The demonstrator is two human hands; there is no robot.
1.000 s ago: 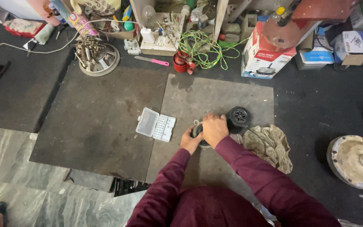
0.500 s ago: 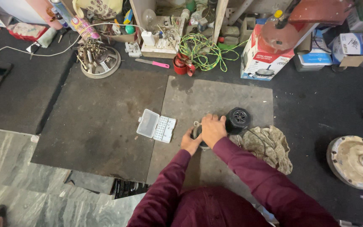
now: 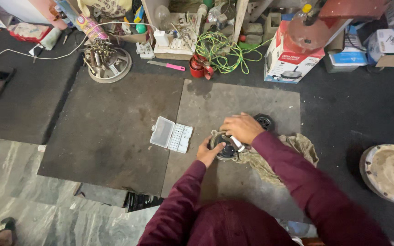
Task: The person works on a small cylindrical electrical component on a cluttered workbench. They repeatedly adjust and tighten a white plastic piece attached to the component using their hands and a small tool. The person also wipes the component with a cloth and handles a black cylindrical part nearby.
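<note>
Right hand [image 3: 241, 127] shifted left over round motor part [image 3: 224, 146], gripping it; left hand [image 3: 209, 152] still clasps rim.

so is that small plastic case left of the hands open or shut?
Open. The small plastic case lies flat on the mat, clear lid folded out to the left, compartment tray exposed on the right.
</note>
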